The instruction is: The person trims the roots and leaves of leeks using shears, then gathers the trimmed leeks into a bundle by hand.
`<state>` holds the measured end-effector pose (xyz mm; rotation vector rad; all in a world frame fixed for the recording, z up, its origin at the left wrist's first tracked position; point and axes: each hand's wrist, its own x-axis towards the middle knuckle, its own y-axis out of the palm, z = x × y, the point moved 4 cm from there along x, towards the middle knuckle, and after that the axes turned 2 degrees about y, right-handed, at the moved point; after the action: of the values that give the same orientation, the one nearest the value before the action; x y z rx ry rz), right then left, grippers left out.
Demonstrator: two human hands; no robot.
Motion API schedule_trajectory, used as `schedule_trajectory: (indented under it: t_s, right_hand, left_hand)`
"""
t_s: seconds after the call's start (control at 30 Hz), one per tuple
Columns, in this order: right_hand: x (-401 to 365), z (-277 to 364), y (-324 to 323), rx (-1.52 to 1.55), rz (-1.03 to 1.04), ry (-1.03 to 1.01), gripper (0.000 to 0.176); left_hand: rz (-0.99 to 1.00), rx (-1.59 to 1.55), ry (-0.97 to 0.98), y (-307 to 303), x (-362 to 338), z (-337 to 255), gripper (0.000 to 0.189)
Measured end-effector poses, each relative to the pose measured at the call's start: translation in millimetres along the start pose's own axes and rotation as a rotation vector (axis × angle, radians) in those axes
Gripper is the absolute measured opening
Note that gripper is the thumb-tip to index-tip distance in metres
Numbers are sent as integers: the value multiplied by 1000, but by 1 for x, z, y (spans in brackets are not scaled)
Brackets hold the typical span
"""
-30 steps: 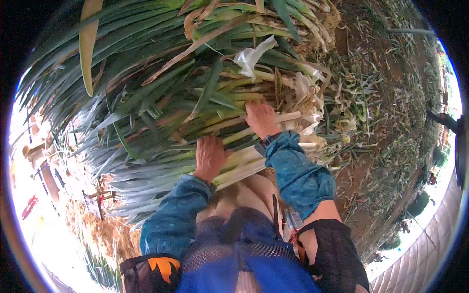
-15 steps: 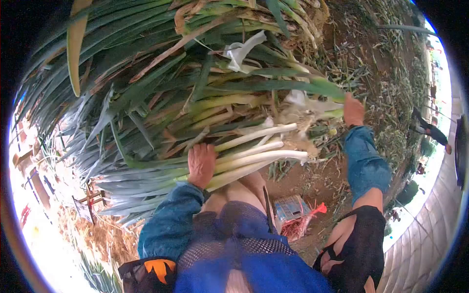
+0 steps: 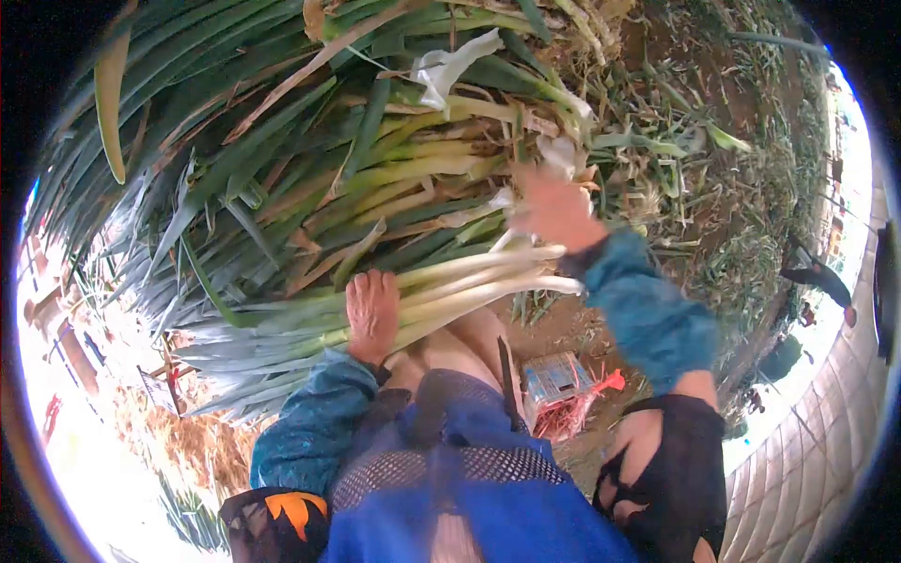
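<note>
My left hand (image 3: 373,314) is closed over a bunch of peeled long green onions (image 3: 460,294), which lies across my lap. Their white stems point right and their blue-green leaves spread left. Smeared by motion, my right hand (image 3: 556,206) is over the root ends of the pile just above the white stems. Its fingers are too blurred to show whether they grip anything. Beyond both hands, a big heap of unpeeled green onions (image 3: 413,169) has dry brown leaves among the green ones. A loose white peel (image 3: 455,68) lies on top of the heap.
Stripped leaves and scraps (image 3: 694,178) litter the soil at the right. Beside my legs sits a printed packet (image 3: 556,377) with red ties (image 3: 574,413). A person (image 3: 818,280) is far off at the right edge, near a pale ribbed wall (image 3: 798,450).
My right hand has swung left from the far right side to the root ends; the green leaf it held out there is out of it. My left hand stays on the bunch.
</note>
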<state>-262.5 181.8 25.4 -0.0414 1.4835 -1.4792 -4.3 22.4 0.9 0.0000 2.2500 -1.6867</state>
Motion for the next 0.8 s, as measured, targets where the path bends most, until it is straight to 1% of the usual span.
schedule_trajectory:
  t_s: [0.03, 0.07, 0.13, 0.17, 0.2, 0.27, 0.3, 0.33, 0.37, 0.4, 0.43, 0.47, 0.5, 0.57, 0.6, 0.63, 0.67, 0.7, 0.73, 0.77, 0.8]
  right_hand:
    - [5, 26, 24, -36, -68, -72, 59]
    - [7, 36, 50, -74, -136, -141, 52]
    - [19, 28, 82, -139, -21, -189, 37]
    - [26, 28, 84, -173, 34, -216, 30]
    - [28, 24, 80, -201, 14, -242, 24]
    - [23, -3, 60, -264, -23, -289, 15]
    - [19, -40, 45, -247, -269, -283, 14]
    - [15, -65, -1, -361, -94, -25, 17]
    - [15, -121, -18, -467, -200, 131, 16]
    - [-10, -180, -51, -567, -431, 165, 24]
    - [-25, -237, -95, -621, -225, 405, 29]
    - [-60, -239, -148, -549, -399, 681, 32]
    - [-84, -294, -176, -673, -336, 792, 41]
    - [-105, -294, -208, -1041, -457, 712, 50]
    - [-98, -259, -202, -904, -458, 562, 50]
    - [-78, -206, -188, -762, -462, 411, 51]
    - [-52, -193, -147, -495, -495, 254, 51]
    - [-30, -127, -113, -425, -409, 177, 48]
    - [-11, -74, -74, -266, -313, 140, 52]
    - [4, -30, -26, -155, -115, 56, 54]
    - [-3, 23, 2, -95, -337, -333, 31]
  left_hand:
    - [-4, 11, 5, 2, 0, 1, 18]
    - [-10, 18, 11, 5, -1, 1, 18]
    - [-21, 26, 31, 10, -1, 2, 19]
    - [-23, 28, 36, 11, -3, 2, 19]
    - [-25, 29, 43, 12, -5, 4, 20]
    - [-1, -26, 41, 11, -6, 6, 22]
    - [12, -58, 42, 10, -7, 5, 23]
    - [20, -81, 42, 9, -7, 6, 24]
    - [26, -104, 37, 9, -7, 5, 25]
    - [38, -127, 29, 9, -8, 5, 25]
    - [47, -113, 24, 7, -8, 4, 25]
    - [54, -99, 16, 3, -7, 3, 25]
    - [66, -89, 7, 1, -8, -1, 25]
    - [70, -75, 22, 1, -11, -4, 25]
    - [60, -62, 30, 1, -8, -3, 25]
    - [91, -47, 26, 6, -8, -1, 25]
    - [70, -42, 33, 7, -7, -1, 25]
    - [53, -35, 39, 8, -8, 0, 25]
    - [39, -26, 46, 7, -10, 1, 25]
    - [54, -44, 40, 6, -11, 0, 25]
    - [71, -60, 36, 4, -11, -2, 25]
